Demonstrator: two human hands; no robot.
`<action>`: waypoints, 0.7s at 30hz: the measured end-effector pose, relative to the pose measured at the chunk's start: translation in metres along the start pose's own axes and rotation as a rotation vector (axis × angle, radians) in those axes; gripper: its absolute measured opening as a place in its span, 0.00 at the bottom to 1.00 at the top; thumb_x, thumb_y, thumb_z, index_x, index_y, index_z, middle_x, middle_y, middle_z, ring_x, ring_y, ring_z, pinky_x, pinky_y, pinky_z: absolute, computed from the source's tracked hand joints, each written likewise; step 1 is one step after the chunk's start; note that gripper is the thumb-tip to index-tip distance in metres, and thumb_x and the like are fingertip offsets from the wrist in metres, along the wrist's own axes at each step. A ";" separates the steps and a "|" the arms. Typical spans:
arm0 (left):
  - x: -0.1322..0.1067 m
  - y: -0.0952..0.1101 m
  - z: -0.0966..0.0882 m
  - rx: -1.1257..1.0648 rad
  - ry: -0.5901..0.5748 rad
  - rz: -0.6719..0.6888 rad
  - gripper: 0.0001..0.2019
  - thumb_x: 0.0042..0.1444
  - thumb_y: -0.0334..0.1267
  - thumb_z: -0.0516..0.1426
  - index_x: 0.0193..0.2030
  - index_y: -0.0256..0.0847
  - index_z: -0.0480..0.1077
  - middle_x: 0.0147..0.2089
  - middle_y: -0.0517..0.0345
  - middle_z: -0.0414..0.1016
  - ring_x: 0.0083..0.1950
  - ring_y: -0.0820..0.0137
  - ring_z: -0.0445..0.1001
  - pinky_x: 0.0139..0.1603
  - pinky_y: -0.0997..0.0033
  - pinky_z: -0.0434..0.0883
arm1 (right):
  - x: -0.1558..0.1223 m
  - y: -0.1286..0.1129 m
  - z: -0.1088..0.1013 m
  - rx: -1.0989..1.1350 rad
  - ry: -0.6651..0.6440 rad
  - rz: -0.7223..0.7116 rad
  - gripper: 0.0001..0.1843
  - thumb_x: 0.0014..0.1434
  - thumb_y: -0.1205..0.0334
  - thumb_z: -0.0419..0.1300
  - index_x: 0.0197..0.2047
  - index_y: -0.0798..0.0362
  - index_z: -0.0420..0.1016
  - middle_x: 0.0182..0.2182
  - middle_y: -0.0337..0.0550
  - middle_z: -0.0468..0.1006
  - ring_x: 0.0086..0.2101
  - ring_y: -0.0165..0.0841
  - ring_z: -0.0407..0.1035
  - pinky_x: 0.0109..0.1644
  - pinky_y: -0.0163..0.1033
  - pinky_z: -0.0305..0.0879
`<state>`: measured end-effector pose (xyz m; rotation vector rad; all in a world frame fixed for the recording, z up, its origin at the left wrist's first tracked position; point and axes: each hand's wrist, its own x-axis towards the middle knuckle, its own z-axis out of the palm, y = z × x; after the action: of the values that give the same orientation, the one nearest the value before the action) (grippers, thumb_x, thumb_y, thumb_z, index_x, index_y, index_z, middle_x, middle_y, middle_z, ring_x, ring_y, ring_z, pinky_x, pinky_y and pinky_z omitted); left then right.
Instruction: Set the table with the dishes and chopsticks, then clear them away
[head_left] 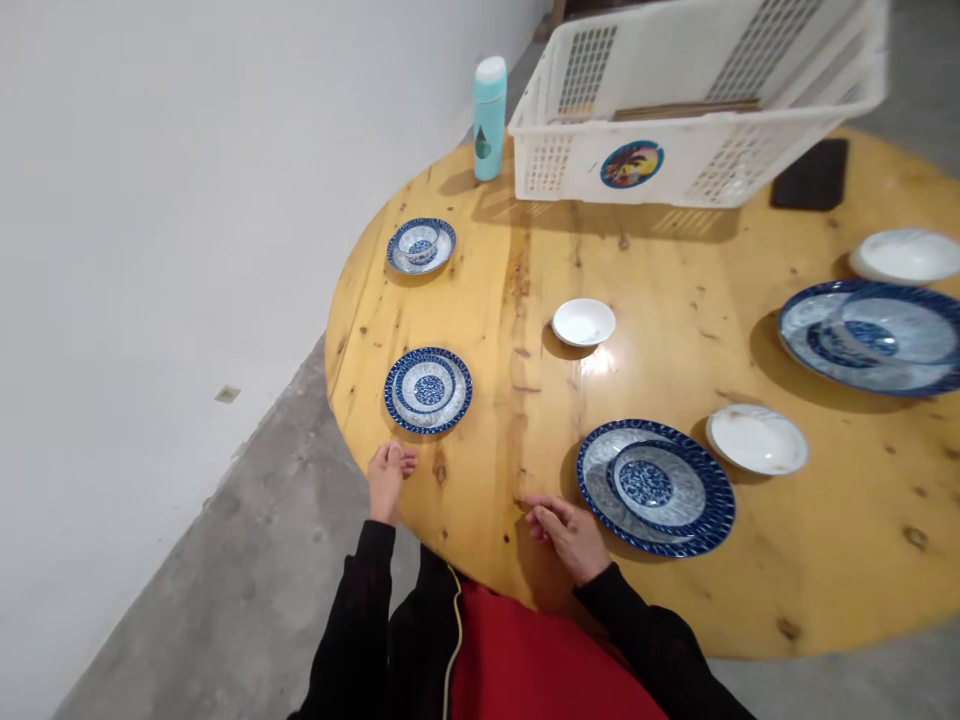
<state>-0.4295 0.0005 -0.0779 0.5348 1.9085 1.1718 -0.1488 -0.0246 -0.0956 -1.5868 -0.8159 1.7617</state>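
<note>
My left hand (391,472) hovers at the table's near left edge, fingers loosely bent and nothing visible in them. Just beyond it, a blue-patterned plate (392,408) carries a smaller blue-and-white bowl (429,388). My right hand (568,536) is over the near edge, its index finger stretched out and the others slightly curled, with no object seen in it. To its right lies a larger blue-rimmed plate (718,515) bearing a patterned bowl (649,485). Beside that plate is a white dish (757,440). Neither hand visibly touches any dishware.
Around the wooden table (487,470) are a far-left plate (448,258) with a bowl, a small white dish (583,322) and a right-hand plate (799,355) with a bowl. A light-blue bottle (489,125), white plastic basket (559,165) and dark flat object (811,175) stand behind.
</note>
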 end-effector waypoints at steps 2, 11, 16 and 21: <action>0.025 0.007 -0.001 0.025 -0.018 0.028 0.23 0.55 0.59 0.58 0.36 0.37 0.69 0.34 0.49 0.79 0.30 0.71 0.77 0.31 0.74 0.70 | 0.003 0.003 0.005 0.018 0.041 -0.001 0.23 0.41 0.43 0.66 0.32 0.54 0.77 0.22 0.42 0.78 0.20 0.33 0.69 0.24 0.37 0.62; 0.096 0.028 -0.015 0.206 -0.244 0.102 0.18 0.59 0.54 0.56 0.30 0.40 0.67 0.26 0.60 0.73 0.28 0.71 0.76 0.27 0.76 0.71 | 0.062 -0.028 0.099 0.070 0.135 -0.130 0.27 0.45 0.42 0.65 0.40 0.56 0.75 0.28 0.45 0.80 0.23 0.33 0.71 0.27 0.37 0.66; 0.115 0.036 -0.020 0.340 -0.387 0.134 0.16 0.60 0.50 0.53 0.27 0.42 0.62 0.23 0.64 0.68 0.25 0.72 0.75 0.25 0.76 0.70 | 0.103 -0.042 0.142 -0.051 0.186 -0.263 0.22 0.52 0.41 0.60 0.35 0.53 0.74 0.25 0.42 0.77 0.24 0.35 0.71 0.28 0.38 0.67; 0.124 0.039 -0.020 0.384 -0.451 0.165 0.16 0.60 0.48 0.53 0.25 0.43 0.59 0.21 0.65 0.66 0.22 0.73 0.73 0.24 0.76 0.68 | 0.115 -0.039 0.153 -0.180 0.305 -0.312 0.20 0.56 0.43 0.56 0.30 0.52 0.72 0.21 0.40 0.74 0.24 0.35 0.69 0.27 0.37 0.66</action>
<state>-0.5198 0.0957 -0.0913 1.0832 1.7132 0.6983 -0.3093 0.0844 -0.1218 -1.6840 -1.0269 1.2207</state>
